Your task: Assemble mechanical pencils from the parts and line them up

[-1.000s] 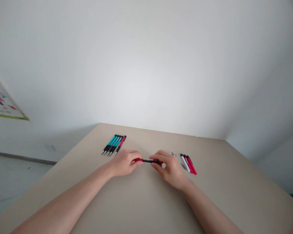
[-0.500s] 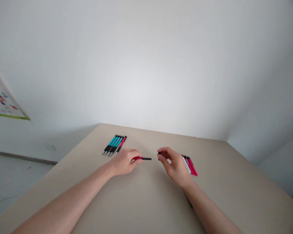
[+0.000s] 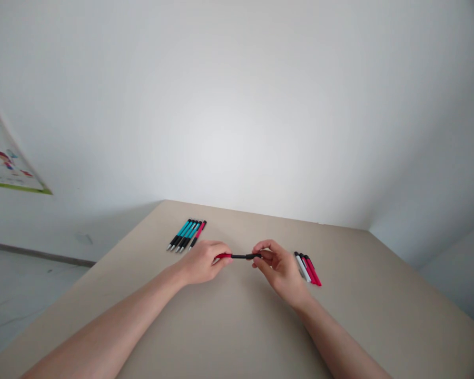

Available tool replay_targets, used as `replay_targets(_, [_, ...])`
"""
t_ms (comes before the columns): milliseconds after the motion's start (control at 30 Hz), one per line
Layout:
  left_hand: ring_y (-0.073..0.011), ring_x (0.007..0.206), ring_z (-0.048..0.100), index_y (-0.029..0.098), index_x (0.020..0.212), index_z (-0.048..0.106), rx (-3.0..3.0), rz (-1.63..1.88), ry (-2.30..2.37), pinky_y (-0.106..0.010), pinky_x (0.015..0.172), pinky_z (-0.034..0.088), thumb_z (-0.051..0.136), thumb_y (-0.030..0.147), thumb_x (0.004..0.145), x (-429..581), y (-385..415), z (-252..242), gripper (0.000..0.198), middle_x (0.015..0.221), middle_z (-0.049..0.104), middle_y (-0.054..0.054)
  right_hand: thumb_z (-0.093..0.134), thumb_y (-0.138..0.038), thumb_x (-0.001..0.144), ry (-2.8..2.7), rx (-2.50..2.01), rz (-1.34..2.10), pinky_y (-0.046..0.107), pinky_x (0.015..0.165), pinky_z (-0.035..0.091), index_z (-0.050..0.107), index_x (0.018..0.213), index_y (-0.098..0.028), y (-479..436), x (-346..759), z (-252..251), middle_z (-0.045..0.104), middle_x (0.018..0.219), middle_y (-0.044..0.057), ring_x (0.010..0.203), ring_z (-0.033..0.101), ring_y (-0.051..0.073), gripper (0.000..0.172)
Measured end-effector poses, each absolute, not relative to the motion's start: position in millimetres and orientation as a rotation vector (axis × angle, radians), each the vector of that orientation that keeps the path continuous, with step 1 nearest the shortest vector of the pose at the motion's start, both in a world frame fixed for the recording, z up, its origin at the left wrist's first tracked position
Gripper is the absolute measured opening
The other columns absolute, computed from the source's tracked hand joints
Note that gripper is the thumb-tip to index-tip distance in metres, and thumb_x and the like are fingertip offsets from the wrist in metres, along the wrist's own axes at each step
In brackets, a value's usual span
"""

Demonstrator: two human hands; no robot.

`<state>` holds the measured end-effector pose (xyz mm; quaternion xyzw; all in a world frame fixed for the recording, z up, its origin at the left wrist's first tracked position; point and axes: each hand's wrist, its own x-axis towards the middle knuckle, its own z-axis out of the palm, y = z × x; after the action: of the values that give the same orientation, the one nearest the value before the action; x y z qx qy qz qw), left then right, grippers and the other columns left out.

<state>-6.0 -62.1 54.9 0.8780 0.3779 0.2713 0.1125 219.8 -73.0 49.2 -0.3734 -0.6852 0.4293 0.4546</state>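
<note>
Between thumb and fingers, my left hand point(image 3: 206, 260) pinches a red pen barrel point(image 3: 223, 256), with a thin black shaft point(image 3: 239, 257) sticking out to the right. My right hand point(image 3: 276, 268) is closed on a black pen grip point(image 3: 253, 256), which sits over the right end of that shaft. The two parts lie in one level line above the table. My right fingers partly hide the far end of the grip. Near my right hand lie a white pen barrel point(image 3: 303, 267) and red pen barrels point(image 3: 313, 271) with black tops.
At the left of the beige table point(image 3: 221, 326), several teal pens point(image 3: 181, 235) with black grips lie side by side, and a red pen point(image 3: 198, 235) lies beside them. A white wall point(image 3: 237, 105) rises behind the table. A poster point(image 3: 8, 152) hangs at the left.
The black grip in my right hand has turned from upright to level and now sits over the shaft's tip. Before, a gap separated them. My left hand has hardly moved.
</note>
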Motion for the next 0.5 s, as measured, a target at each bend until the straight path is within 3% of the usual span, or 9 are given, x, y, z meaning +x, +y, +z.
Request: replay_targets(500, [-0.0118,0.064,0.055,0.017,0.083,0.062,2.617,0.805,1.039,-0.021,0.062,0.04,0.051,0.023,0.088,-3.4,-62.1,52.1,0.013,0.073,0.062,-0.001,0.052,-0.014,0.082,-1.958,-0.898,0.745,0.027,0.073,0.051,0.057,0.097,-0.021,-80.0,205.7,47.7,0.062,0.092,0.003,0.083,0.062,0.015,0.017])
